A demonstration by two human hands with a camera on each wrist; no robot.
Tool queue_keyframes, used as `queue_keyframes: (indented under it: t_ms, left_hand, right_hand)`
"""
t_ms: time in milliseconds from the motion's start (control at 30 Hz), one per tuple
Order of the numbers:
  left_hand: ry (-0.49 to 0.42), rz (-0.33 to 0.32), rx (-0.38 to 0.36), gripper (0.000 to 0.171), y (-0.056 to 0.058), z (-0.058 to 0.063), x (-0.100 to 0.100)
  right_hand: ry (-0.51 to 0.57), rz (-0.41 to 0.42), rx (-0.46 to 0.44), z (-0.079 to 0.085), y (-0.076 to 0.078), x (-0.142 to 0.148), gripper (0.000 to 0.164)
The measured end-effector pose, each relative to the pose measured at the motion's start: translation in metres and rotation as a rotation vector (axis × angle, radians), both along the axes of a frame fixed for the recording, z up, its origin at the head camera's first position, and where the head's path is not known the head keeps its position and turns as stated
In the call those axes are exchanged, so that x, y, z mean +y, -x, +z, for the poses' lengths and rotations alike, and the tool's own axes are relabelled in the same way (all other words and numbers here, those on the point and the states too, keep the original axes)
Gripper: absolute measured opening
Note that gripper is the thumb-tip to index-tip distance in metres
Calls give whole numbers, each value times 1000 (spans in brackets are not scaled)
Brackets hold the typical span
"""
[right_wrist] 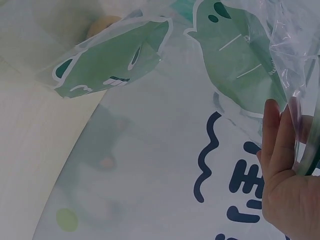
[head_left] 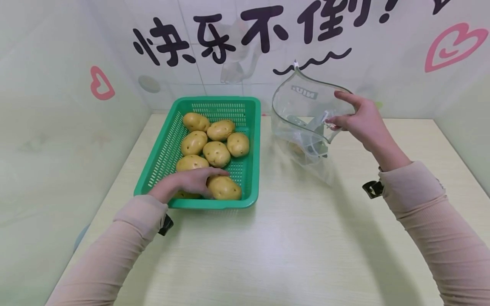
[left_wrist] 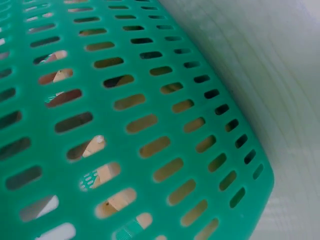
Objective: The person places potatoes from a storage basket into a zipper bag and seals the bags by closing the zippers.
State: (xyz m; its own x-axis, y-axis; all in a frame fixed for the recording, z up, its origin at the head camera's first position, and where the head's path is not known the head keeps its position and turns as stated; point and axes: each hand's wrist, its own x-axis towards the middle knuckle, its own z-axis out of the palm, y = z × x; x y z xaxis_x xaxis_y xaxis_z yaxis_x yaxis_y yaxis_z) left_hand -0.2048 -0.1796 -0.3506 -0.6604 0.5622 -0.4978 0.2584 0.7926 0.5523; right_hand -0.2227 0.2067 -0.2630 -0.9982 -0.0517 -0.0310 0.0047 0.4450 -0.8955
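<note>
In the head view my left hand (head_left: 196, 180) reaches into the green plastic basket (head_left: 254, 170) and grips a yellow potato (head_left: 225, 188) at its near end, thumb and fingers at the potato's left side. Several other potatoes (head_left: 216, 154) lie in the basket. My right hand (head_left: 361, 119) pinches the rim of a clear zip bag (head_left: 306, 95), holding its mouth wide. Green printed shapes (right_wrist: 235, 60) mark the bag in the right wrist view. A tan rounded thing (right_wrist: 102, 25) shows behind the film. The left wrist view is mostly filled by the basket's slotted wall (left_wrist: 115, 110).
Basket and bag stand side by side on a pale wooden table (head_left: 268, 246). Behind them rises a white wall (head_left: 172, 89) with large dark lettering and pink hearts. A pale side panel (head_left: 46, 127) borders the table on the left.
</note>
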Motion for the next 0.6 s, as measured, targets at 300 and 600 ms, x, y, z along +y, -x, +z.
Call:
queue_keyframes:
  t_ms: [300, 600]
  left_hand:
    - [-48, 37, 47, 61, -1, -1, 1]
    - [-41, 86, 73, 63, -1, -2, -1]
  right_hand:
    - [-7, -6, -6, 0, 0, 0, 69]
    - [-7, -3, 3, -1, 2, -2, 69]
